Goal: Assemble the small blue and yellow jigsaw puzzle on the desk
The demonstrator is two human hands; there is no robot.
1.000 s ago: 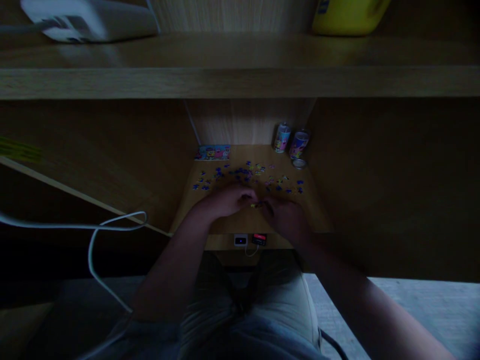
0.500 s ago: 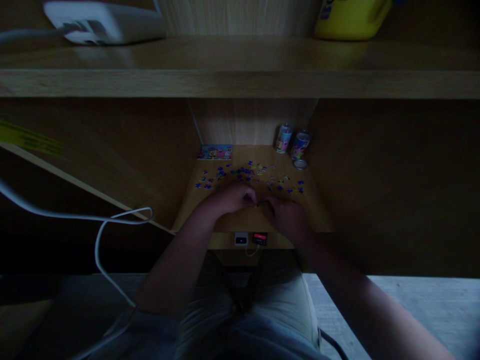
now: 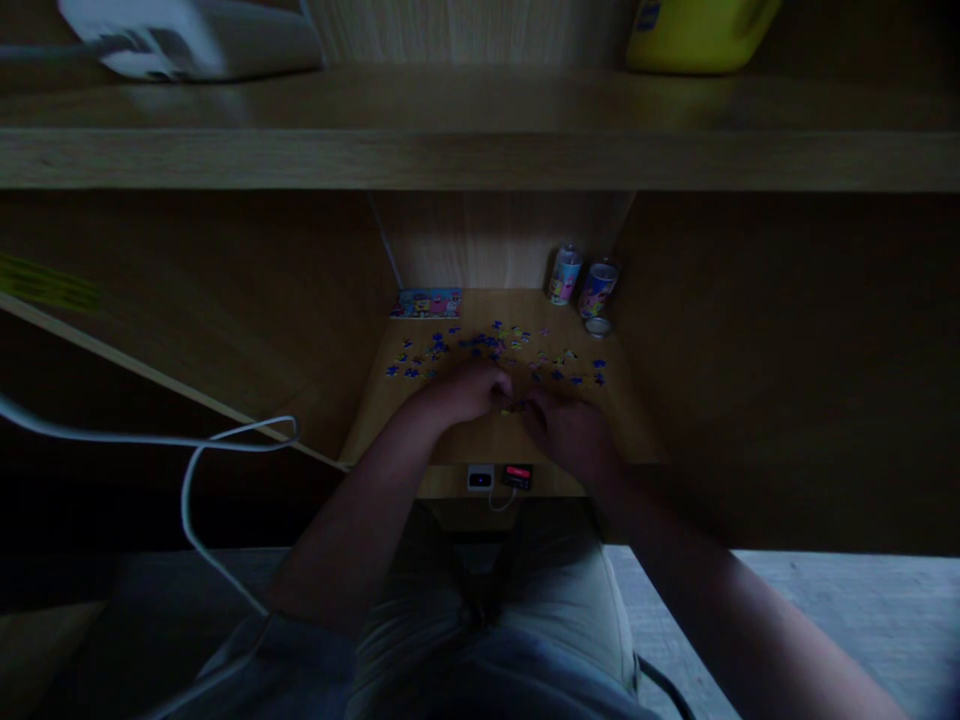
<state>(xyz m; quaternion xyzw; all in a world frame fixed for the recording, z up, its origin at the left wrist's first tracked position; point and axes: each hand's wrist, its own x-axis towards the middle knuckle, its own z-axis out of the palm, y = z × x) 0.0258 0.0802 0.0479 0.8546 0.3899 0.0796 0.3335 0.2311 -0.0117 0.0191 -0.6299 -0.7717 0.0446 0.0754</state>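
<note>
Small jigsaw puzzle pieces (image 3: 491,342), many of them blue and some yellow or pink, lie scattered over the wooden shelf (image 3: 472,437). My left hand (image 3: 476,388) has its fingers curled in just above a few puzzle pieces (image 3: 512,408) near the front; what its fingertips hold is hidden. From the other side, my right hand (image 3: 570,425) pinches at the right end of these same pieces with thumb and finger. The two hands are close together, with a small gap between their fingertips. Dim light blurs the pieces' edges.
A picture card (image 3: 426,303) lies at the back left. Two cartoon-printed cans (image 3: 565,275) (image 3: 598,290) stand back right, by a round lid (image 3: 598,327). Small devices (image 3: 481,479) (image 3: 517,477) sit at the front edge. A thick shelf (image 3: 480,160) crosses above; a white cable (image 3: 187,500) hangs left.
My left fingers have drawn slightly up from the front pieces, which now show more between the hands. My right hand stays nearly in place. The whole view has shifted a little.
</note>
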